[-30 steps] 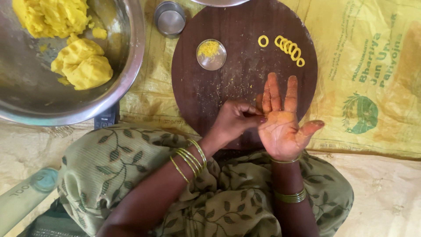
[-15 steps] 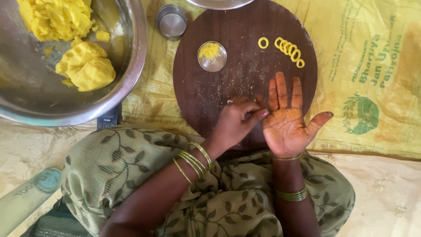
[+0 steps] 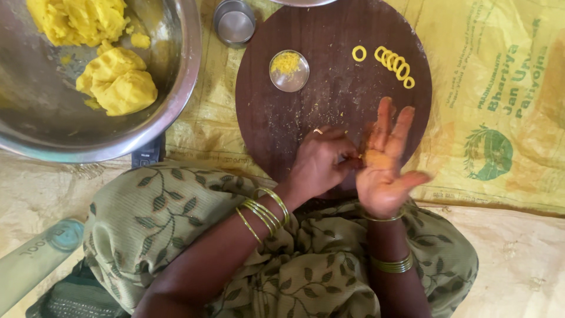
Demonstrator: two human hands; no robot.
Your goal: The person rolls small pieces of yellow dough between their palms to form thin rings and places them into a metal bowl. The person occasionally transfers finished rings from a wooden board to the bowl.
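Yellow printed sacking [image 3: 500,118] underlies a round dark wooden board [image 3: 329,100], where the left hand [image 3: 321,162] pinches yellow dough [image 3: 375,158] lying on the open right hand [image 3: 385,171]; a slip could drop it onto the near board, well short of the far finished rings [image 3: 395,62].

At the centre of the frame the round board [image 3: 335,118] is dark brown, speckled with yellow crumbs. The dough rings [image 3: 393,62] on its upper right are bright yellow, like the dough lumps [image 3: 118,82] in the silver bowl [image 3: 176,94] at upper left. The cloth [image 3: 500,118] at right is yellow with green print. The dress [image 3: 159,224] below is olive green with a darker leaf pattern, and the bangles [image 3: 262,212] are gold.
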